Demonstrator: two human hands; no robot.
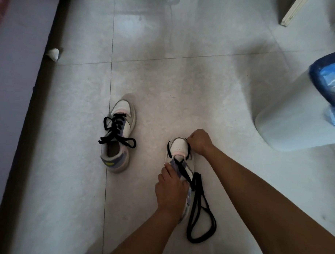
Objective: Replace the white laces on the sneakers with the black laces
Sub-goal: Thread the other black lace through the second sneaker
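Two white sneakers stand on the tiled floor. The left sneaker [118, 136] is fully laced with a black lace tied in a bow. The right sneaker [179, 148] has a black lace [197, 207] through its lowest eyelets, and the long loose ends trail on the floor to its right. My left hand [171, 191] grips this sneaker over its tongue and side. At the toe, my right hand [199, 140] pinches the black lace by the right edge. No white lace is in view.
A white bin with a blue bag [304, 105] stands at the right. A dark skirting board and wall [31, 95] run along the left, with a crumpled white scrap [53, 53] beside them. A furniture leg [289, 13] is at the top right.
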